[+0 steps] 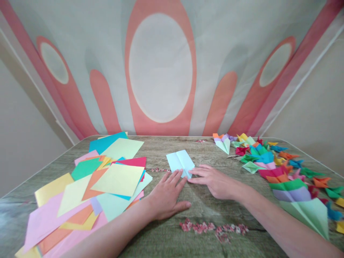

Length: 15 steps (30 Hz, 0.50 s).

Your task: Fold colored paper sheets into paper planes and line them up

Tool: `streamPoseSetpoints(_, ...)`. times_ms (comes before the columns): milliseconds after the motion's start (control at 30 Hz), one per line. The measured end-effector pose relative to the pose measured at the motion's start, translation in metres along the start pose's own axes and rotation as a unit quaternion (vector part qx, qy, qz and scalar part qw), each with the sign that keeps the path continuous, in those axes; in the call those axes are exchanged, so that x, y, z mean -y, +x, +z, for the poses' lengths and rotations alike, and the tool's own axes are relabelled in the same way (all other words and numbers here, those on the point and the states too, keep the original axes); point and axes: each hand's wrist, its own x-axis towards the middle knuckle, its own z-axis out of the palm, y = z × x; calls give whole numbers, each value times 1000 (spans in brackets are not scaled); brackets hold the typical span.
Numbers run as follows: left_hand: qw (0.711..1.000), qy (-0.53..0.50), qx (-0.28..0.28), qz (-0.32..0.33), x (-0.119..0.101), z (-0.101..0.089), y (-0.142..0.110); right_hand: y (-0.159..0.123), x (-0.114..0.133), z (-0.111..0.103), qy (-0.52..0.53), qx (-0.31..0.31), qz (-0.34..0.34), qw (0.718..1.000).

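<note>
A small light-blue sheet of paper [180, 160] lies on the table in front of me, with a crease running down its middle. My left hand [167, 195] rests flat with fingers spread, its fingertips on the sheet's near left edge. From the right, my right hand [215, 181] reaches in with its fingers stretched out. Its fingertips touch the sheet's near right corner, which looks folded in. The fingers partly hide the near edge of the paper.
Loose coloured sheets [118, 179] lie piled on the left. Several folded paper figures [285, 161] cover the right side, with a stack of nested folded papers [303, 211] nearer me. The wood-patterned table [150, 240] ends at a printed backdrop [161, 129].
</note>
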Motion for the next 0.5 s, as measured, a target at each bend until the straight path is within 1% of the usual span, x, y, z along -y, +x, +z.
streamPoseSetpoints(333,1000,-1,10,-5,-1,-3,0,3,10,-1,-40,15,9,999)
streamPoseSetpoints(500,1000,5,-1,2,1,-1,1,3,10,0,-46,16,13,999)
